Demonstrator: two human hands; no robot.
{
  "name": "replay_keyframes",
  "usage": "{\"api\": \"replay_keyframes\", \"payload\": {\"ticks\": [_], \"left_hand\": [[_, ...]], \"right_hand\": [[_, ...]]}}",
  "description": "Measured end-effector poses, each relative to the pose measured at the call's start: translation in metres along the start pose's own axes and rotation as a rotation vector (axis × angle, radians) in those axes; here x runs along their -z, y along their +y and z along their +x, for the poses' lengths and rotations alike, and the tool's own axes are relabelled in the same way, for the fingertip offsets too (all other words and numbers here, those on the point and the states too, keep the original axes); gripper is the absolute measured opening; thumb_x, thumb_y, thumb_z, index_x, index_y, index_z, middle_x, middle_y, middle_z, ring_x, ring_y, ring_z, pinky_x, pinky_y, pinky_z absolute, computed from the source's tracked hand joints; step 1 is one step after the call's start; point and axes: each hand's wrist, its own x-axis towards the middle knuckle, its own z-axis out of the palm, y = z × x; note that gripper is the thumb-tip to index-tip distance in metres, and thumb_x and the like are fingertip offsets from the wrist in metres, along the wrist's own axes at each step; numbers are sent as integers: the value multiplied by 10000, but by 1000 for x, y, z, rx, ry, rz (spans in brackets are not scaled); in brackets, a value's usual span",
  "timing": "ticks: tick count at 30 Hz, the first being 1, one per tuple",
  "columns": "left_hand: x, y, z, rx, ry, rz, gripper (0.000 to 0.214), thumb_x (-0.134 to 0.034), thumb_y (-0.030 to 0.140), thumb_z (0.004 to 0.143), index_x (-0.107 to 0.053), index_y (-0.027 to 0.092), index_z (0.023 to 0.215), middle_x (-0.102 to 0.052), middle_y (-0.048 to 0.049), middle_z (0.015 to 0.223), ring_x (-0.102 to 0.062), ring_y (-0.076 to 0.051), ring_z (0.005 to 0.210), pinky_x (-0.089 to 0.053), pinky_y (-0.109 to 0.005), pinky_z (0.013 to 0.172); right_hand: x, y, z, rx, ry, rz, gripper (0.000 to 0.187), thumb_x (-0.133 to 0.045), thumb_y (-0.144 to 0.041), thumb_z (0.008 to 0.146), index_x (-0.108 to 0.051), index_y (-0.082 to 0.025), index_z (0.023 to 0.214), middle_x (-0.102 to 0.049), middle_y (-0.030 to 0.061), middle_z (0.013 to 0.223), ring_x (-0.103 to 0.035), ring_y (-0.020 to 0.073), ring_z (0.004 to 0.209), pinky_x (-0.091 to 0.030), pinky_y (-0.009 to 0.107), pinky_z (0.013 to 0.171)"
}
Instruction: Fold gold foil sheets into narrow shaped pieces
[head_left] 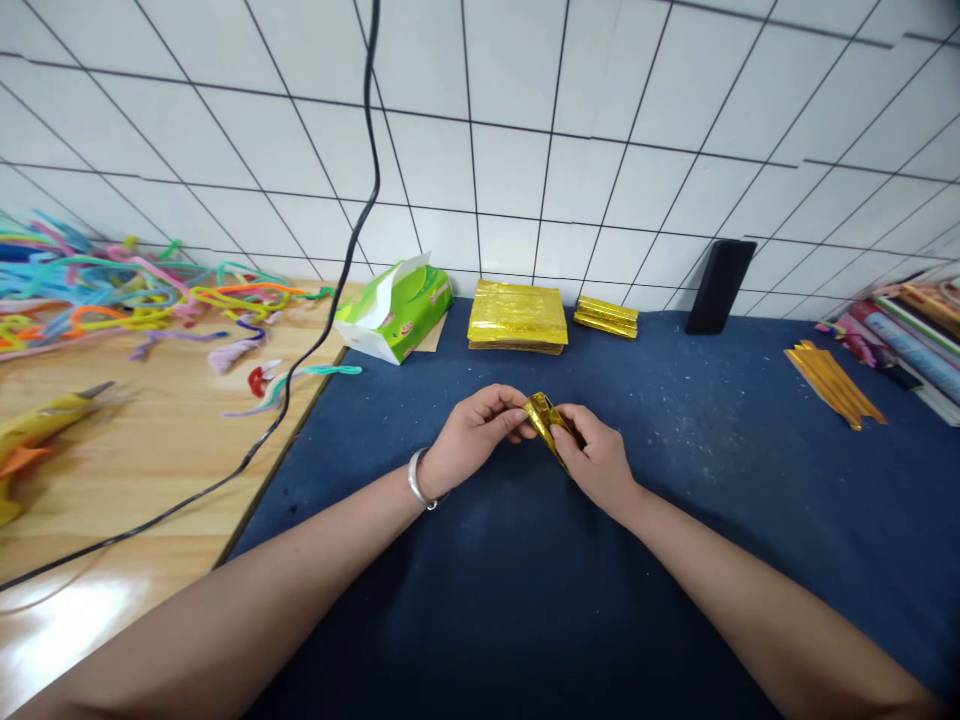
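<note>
Between my two hands, above the dark blue mat, is a narrow strip of folded gold foil paper (545, 415), tilted down to the right. My left hand (486, 420) pinches its upper left end between thumb and fingers. Closed round its lower right part is my right hand (596, 452), with the thumb pressed on top. A stack of gold foil paper (517, 316) lies beyond the hands by the wall. To its right are a few folded gold strips (606, 317).
A green tissue pack (401, 310) and a black box-like object (720, 287) stand along the wall. Flat gold-brown strips (834, 385) and stacked books (919, 340) are at right. On the left wooden table lie pipe cleaners (150, 290), a yellow glue gun (45, 430) and a black cable (349, 250).
</note>
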Motion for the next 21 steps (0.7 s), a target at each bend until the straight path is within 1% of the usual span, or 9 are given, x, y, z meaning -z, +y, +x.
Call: {"api": "replay_keyframes", "payload": {"ticks": [5,8,11,13,17,21], "left_hand": [[1,0,-1,-32,-11,67,174,-561,295,835,-580,152,934,-616,-27,792,-583,-98,710,-470,-203,617],[2,0,-1,-75,-41,91,165,-561,287,833,-606,157,923,-605,-45,875,-557,-102,752,-463,-206,626],[2,0,0,-126,-43,111,150,-579,287,816,-632,166,887,-580,-66,1020,-538,-107,779,-462,-211,623],[2,1,0,-148,-47,124,141,-593,287,805,-644,174,871,-566,-73,1079,-538,-117,808,-466,-219,634],[2,1,1,-154,-52,139,132,-594,280,804,-651,182,871,-565,-78,1097,-546,-142,885,-475,-241,687],[2,2,1,-138,-56,162,122,-592,269,807,-637,174,868,-564,-81,1094,-547,-149,915,-477,-258,730]], "right_hand": [[1,1,0,59,-38,-38,250,-392,-244,889,-575,-220,1057,-648,29,971,-599,156,889,-440,279,795],[0,2,1,80,-55,-57,269,-373,-232,897,-586,-218,1060,-647,36,980,-594,157,909,-435,285,818],[-1,4,1,88,-72,-103,276,-363,-224,899,-591,-221,1055,-646,36,947,-594,157,888,-438,283,803],[-2,5,1,89,-78,-139,273,-363,-215,895,-593,-224,1042,-643,34,925,-596,155,862,-442,277,782],[-3,5,1,80,-92,-191,265,-368,-204,890,-592,-228,1030,-640,30,907,-599,147,823,-448,264,755],[-3,5,1,88,-105,-246,272,-366,-228,900,-585,-228,1060,-639,34,915,-601,142,800,-452,255,732]]}}
